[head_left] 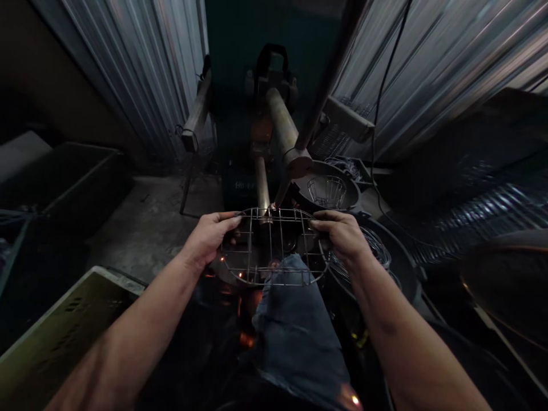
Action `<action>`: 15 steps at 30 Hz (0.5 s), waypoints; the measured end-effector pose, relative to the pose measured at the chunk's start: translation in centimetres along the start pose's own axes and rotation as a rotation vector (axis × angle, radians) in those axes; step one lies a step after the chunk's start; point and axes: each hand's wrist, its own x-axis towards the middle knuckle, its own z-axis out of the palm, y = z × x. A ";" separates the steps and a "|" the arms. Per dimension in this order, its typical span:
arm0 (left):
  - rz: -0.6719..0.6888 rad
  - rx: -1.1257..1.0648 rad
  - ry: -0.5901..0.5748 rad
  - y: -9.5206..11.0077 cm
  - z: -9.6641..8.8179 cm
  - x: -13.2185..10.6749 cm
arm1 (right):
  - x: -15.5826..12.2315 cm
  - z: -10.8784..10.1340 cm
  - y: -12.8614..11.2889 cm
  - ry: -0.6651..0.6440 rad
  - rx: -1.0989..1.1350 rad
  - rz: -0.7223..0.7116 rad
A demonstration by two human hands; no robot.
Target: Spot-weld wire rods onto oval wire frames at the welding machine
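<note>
A round-cornered wire grid frame [274, 246] is held flat in front of me, under the arms of a welding machine [280, 131]. My left hand [209, 235] grips its left edge with fingers curled round the wire. My right hand [340, 231] grips its right edge the same way. The frame's far edge meets the machine's electrode tip [269, 210], where small sparks glow. My knee in blue denim [295, 319] sits just below the frame.
A dark tub [351, 188] holding a wire basket [327, 191] stands behind the right hand. More wire parts [377, 245] lie in a bin at right. Corrugated metal walls [449, 63] close both sides. A crate [55, 337] sits at lower left.
</note>
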 end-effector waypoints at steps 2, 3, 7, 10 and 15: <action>0.096 0.176 -0.021 -0.1 0.1 0.0 | -0.5 -0.1 0.7 0.026 0.017 -0.014; 0.154 0.299 -0.019 -0.1 0.3 0.0 | -0.7 -0.2 1.0 0.036 0.022 -0.018; 0.326 0.849 0.098 0.4 1.1 -0.1 | -1.4 -0.1 2.3 0.058 0.037 -0.015; 0.310 1.094 0.135 0.9 1.9 -0.2 | -1.8 -0.1 2.7 0.041 0.049 -0.014; 0.277 1.235 0.118 1.3 2.5 -0.2 | -2.3 -0.3 2.6 0.021 0.027 -0.009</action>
